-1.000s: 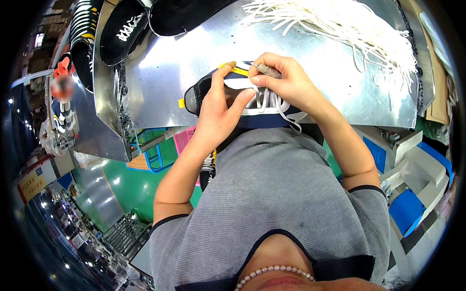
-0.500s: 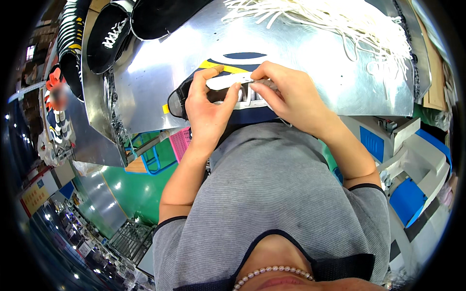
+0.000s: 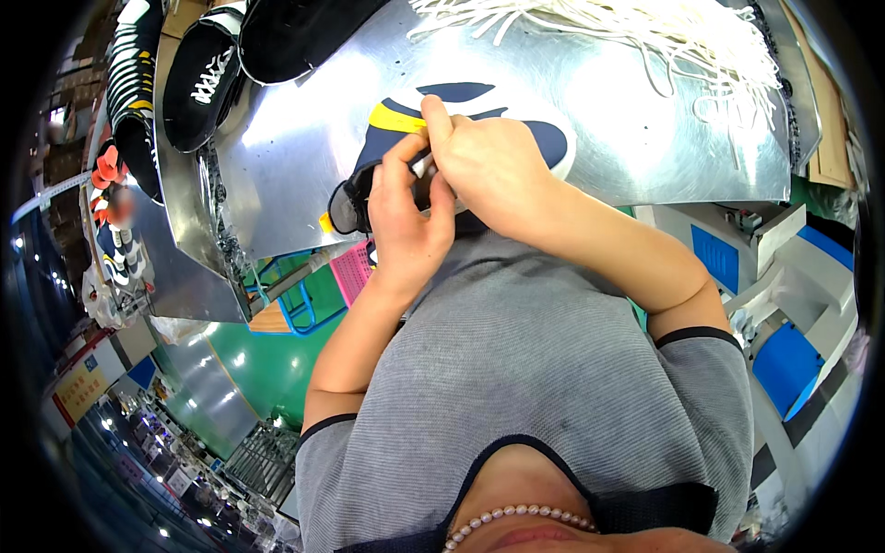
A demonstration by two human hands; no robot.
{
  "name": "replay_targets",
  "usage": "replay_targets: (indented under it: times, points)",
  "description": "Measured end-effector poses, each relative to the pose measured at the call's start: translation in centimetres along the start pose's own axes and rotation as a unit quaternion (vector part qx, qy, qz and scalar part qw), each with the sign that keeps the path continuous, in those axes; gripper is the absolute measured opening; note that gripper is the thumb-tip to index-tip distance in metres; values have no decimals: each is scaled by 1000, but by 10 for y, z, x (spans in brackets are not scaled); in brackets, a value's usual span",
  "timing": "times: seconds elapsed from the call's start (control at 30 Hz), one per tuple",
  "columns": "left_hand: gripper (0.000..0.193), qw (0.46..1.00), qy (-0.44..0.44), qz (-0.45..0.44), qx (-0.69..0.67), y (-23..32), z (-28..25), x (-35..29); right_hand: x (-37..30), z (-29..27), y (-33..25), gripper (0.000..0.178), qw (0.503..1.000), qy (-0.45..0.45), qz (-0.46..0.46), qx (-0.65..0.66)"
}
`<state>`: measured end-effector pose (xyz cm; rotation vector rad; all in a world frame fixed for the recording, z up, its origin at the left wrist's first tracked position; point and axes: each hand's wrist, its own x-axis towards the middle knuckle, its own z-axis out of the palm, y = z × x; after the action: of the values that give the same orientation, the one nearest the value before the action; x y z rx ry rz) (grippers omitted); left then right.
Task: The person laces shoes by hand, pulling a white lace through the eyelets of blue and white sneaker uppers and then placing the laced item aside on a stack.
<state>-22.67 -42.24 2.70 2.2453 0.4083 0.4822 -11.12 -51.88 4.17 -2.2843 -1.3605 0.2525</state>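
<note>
A navy sneaker (image 3: 542, 140) with white trim and a yellow patch lies on its side on the metal tabletop, its toe to the right and its dark heel opening at the left. My left hand (image 3: 406, 221) is closed on the edge of the shoe's opening, thumb and fingers bent toward each other. Pressed close against its fingertips, my right hand (image 3: 493, 170) reaches across the middle of the shoe and covers the lacing area. Its fingers are bent and pinched together. A small white bit shows between the two hands; whether it is lace or tongue I cannot make out.
Loose white shoelaces (image 3: 636, 37) lie heaped at the far right of the metal table (image 3: 286, 184). Black shoes (image 3: 198, 92) stand at the far left, beside a stacked row of striped shoes (image 3: 134, 74). Below the table edge are a pink basket (image 3: 350, 270) and a blue-framed stool (image 3: 300, 309).
My right hand has moved left, up against my left hand. The sneaker has tilted, so its navy toe and side show more. The white tongue is now mostly covered.
</note>
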Motion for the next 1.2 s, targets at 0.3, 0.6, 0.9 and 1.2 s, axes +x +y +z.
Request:
replay_targets:
  times: [0.3, 0.6, 0.9, 1.2]
  points:
    - [34, 923, 65, -230, -300, 2, -4, 23, -37, -40, 50, 24, 979, 102, 65, 163]
    - [44, 924, -39, -219, -312, -4, -26, 25, -29, 1, 61, 13, 962, 215, 64, 156]
    - [34, 963, -105, 96, 228, 36, -18, 13, -73, 10, 46, 19, 988, 124, 39, 86]
    - [24, 978, 11, 148, 149, 5, -4, 49, -92, -10, 37, 15, 981, 39, -109, 153]
